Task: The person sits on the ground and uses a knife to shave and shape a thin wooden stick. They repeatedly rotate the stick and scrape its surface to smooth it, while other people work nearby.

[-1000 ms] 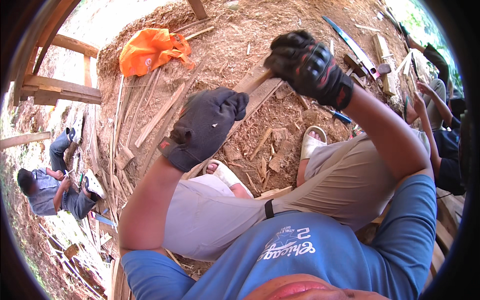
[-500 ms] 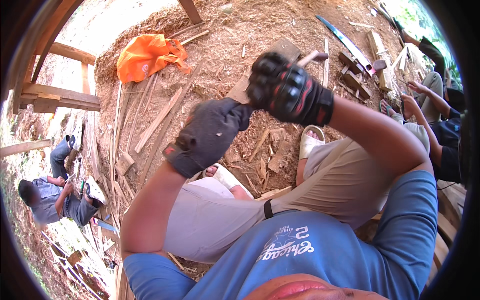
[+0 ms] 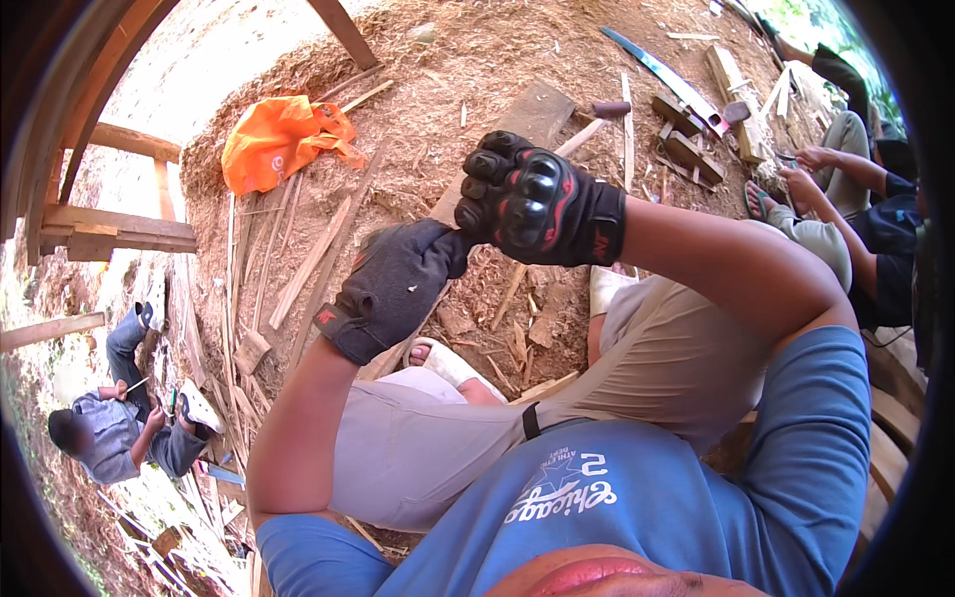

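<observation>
Both my hands wear black gloves and meet in front of my bent legs. My left hand (image 3: 400, 284) is closed, its back turned up, with its fingertips against the right glove. My right hand (image 3: 537, 204) is curled into a fist, its hard black knuckle guard with red trim facing up. Whatever lies between the fingers, if anything, is hidden. Under the hands runs a long wooden board (image 3: 537, 111) on the ground. Just past my right hand lies a hammer-like tool (image 3: 610, 108) with a dark head and pale wooden handle.
An orange bag (image 3: 269, 149) lies at the far left. Toward the right are a long blade (image 3: 662, 75), wooden hand planes (image 3: 686, 149) and a timber block (image 3: 734, 99). One person (image 3: 109, 433) sits left, another (image 3: 865, 224) right. Wood strips (image 3: 313, 264) and shavings litter the ground.
The view has shifted slightly. My right hand has moved a little left and turned, showing more of its curled fingers. Both hands remain together.
</observation>
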`<action>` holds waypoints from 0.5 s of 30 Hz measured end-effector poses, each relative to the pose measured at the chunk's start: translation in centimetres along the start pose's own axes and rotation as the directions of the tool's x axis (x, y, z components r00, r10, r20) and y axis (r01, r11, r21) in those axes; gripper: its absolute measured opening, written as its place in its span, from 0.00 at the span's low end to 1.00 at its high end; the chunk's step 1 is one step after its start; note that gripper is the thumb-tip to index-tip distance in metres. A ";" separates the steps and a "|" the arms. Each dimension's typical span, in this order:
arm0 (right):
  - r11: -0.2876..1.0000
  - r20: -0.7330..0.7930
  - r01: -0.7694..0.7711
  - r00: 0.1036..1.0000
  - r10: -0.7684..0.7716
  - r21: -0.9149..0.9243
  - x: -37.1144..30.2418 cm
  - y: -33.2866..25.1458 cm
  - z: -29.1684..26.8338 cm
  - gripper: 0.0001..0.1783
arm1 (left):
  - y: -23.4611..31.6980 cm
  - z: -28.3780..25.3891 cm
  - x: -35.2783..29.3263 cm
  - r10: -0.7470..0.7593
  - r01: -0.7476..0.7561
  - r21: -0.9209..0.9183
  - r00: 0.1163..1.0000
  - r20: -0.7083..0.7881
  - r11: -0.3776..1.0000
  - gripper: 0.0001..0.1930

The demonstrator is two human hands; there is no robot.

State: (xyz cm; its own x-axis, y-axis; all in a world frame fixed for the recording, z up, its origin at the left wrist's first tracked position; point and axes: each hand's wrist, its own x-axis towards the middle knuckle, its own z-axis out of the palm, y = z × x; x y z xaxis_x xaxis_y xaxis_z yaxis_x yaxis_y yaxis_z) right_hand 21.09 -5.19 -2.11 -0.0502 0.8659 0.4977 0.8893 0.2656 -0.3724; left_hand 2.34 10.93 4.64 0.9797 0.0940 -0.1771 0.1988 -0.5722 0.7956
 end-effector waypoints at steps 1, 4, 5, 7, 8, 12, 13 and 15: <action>0.957 0.012 -0.083 0.997 0.082 0.278 -0.3 0.2 1.2 0.04 | -0.2 0.1 0.3 0.041 -0.042 0.070 0.999 0.007 0.997 0.13; 0.951 0.088 0.083 0.994 -0.059 -0.298 0.3 3.9 -3.8 0.11 | -0.1 -1.9 -0.8 -0.089 0.085 -0.135 0.996 -0.022 0.987 0.13; 0.916 0.099 0.054 0.995 -0.016 -0.396 -0.3 5.3 -5.1 0.14 | -0.1 -2.6 -0.9 -0.142 0.136 -0.199 0.990 -0.016 0.971 0.12; 0.842 0.015 0.010 1.000 -0.002 -0.539 -1.7 6.2 -6.6 0.07 | -0.2 -2.6 -0.8 -0.146 0.141 -0.137 0.989 -0.020 0.980 0.12; 0.802 -0.025 -0.011 1.000 -0.005 -0.598 -2.2 6.5 -7.0 0.05 | -0.2 -2.6 -1.0 -0.156 0.153 -0.108 0.987 -0.026 0.982 0.13; 0.915 -0.041 0.075 0.994 -0.100 -0.396 -0.5 2.7 -2.9 0.04 | 0.6 -1.8 -0.1 -0.081 0.079 0.064 0.996 0.028 0.995 0.14; 0.909 -0.049 0.135 0.985 -0.167 -0.395 0.2 0.3 -2.3 0.05 | 0.5 -1.4 -0.1 -0.056 0.055 0.058 0.998 0.016 0.997 0.14; 0.907 -0.039 0.181 0.977 -0.211 -0.381 0.4 0.3 -2.1 0.05 | 0.2 -0.7 -0.3 -0.011 0.011 0.050 1.000 -0.010 0.999 0.13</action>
State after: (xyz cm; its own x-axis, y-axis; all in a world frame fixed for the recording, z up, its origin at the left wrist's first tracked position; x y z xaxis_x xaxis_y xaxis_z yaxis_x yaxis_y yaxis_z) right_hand 22.32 -5.63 -0.40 -0.2191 0.7728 0.5956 0.9705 0.2359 0.0510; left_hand 2.08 11.38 5.26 0.9777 0.1080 -0.1800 0.2081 -0.6113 0.7636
